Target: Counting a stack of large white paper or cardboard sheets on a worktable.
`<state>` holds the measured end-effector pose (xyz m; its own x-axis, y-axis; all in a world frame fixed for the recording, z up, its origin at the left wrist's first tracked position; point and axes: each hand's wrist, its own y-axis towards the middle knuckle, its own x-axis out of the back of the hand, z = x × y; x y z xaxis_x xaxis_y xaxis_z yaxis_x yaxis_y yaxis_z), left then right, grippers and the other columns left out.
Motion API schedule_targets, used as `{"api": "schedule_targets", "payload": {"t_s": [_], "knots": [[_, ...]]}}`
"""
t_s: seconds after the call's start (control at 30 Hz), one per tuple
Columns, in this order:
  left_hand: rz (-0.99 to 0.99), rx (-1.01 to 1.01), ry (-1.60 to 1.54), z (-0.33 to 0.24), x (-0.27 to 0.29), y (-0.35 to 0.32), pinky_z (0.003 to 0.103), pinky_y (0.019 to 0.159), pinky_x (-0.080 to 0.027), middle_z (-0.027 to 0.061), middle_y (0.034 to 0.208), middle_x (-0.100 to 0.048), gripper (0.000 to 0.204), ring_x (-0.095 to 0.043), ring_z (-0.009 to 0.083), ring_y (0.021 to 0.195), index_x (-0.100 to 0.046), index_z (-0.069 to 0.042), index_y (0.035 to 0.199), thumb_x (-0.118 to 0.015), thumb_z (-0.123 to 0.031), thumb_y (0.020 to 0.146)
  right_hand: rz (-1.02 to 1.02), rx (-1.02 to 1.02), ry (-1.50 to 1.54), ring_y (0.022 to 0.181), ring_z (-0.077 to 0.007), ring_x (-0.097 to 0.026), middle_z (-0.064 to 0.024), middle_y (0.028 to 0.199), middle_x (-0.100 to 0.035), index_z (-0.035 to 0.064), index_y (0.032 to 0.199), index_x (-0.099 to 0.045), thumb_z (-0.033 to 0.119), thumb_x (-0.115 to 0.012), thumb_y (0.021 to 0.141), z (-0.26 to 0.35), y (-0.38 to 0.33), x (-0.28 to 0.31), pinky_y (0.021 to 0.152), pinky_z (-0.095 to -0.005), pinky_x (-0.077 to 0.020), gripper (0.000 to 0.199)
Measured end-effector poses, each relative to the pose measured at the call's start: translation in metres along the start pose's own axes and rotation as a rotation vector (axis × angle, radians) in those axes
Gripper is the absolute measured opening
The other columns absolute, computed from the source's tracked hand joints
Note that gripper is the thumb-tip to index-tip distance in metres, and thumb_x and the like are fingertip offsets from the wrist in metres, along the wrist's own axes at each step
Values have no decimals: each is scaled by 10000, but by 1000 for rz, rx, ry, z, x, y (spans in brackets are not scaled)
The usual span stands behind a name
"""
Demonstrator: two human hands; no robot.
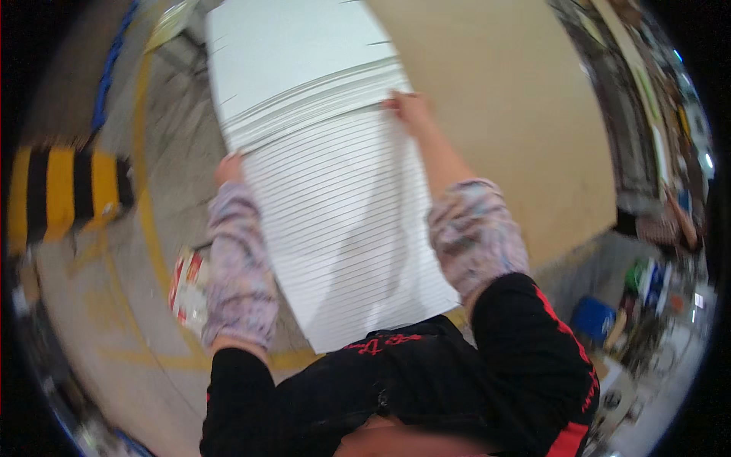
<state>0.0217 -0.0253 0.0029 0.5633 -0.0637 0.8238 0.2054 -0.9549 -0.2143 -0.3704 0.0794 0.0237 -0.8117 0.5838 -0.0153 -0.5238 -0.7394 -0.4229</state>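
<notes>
White striped sheet (343,221), spread long and pale right in front of the person, takes up the middle of the view! Thin dark lines run across it, row after row, and its near end comes right up to the black garment (396,365) at the person's waist. Beyond its far edge sits a band of layered white edges (320,95), and past that a plain white panel (297,42) with short dark marks along its sides.

Now the hands: the left hand (229,169) is at the far left corner, its fingers drawn together on the edge, though the fingertips are small and partly hidden. Across on the far right corner, the right hand (411,110) has its thumb and fingers pinched on the sheet, no visible gap between them. Soft shadows streak down the sheet's right half, beside the right forearm in its mottled sleeve.

The tan table (510,122) stretches away on the right. Over on the left, a yellow-and-black striped block (65,190) stands on the floor (91,305), and a white-and-red package (189,289) shows just beside the left sleeve.
</notes>
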Motion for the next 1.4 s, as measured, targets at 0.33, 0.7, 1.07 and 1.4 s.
{"api": "schedule_targets", "payload": {"t_s": [0.33,0.7,1.07,1.4], "knots": [[-227,146,-568,-44,10,-48,253,636,-447,41,693,-632,247,-562,116,629,-655,-8,809,-687,-226,698,39,-68,216,632,-150,-617,-138,764,-617,-48,841,-510,44,-618,769,15,-5,-1,429,-182,-445,159],[-169,-90,-718,32,-23,-5,245,618,-435,21,687,-607,173,-535,88,644,-635,8,799,-642,-147,723,138,-129,229,667,-168,-624,-147,779,-615,-17,820,-475,67,-620,780,1,4,-6,456,-190,-476,172],[-99,198,-667,-32,11,-51,225,655,-431,14,759,-621,148,-544,92,667,-644,-21,840,-640,-97,714,75,-113,185,681,-178,-626,-151,808,-611,-40,857,-472,71,-611,789,-2,1,-3,489,-202,-511,190],[-252,129,-658,-11,-3,-30,272,689,-439,69,759,-625,212,-569,162,711,-627,2,774,-678,-172,663,212,-177,193,670,-157,-606,-115,799,-607,-39,860,-506,174,-551,841,2,-11,-4,549,-224,-517,219]]}}
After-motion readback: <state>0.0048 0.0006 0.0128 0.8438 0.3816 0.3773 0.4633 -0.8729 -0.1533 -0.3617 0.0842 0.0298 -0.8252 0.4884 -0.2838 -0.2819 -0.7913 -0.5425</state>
